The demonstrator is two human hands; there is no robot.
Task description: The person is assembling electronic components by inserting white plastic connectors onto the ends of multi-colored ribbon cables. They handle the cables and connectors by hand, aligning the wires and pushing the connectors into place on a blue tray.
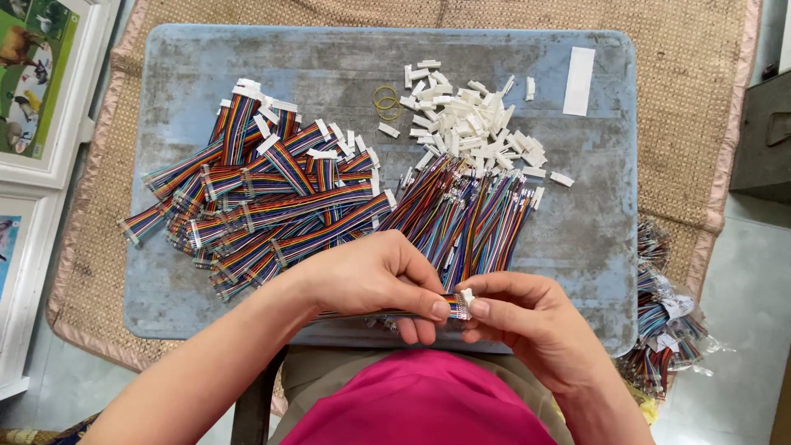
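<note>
My left hand (pixel 375 280) pinches the end of a flat rainbow ribbon cable (pixel 451 307) near the front edge of a blue-grey board (pixel 346 66). My right hand (pixel 519 317) holds a small white plastic connector (pixel 467 294) against that cable end. Both hands meet just above my lap. A pile of finished ribbon cables with white connectors (pixel 264 198) lies on the board's left. Loose ribbon cables (pixel 465 210) lie in the middle. A heap of white connectors (pixel 470 119) sits behind them.
Yellow rubber bands (pixel 385 100) and a white strip (pixel 578 80) lie at the back of the board. A woven mat (pixel 700 99) is under the board. More cable bundles (pixel 663 317) lie at the right. Framed pictures (pixel 37 91) stand at the left.
</note>
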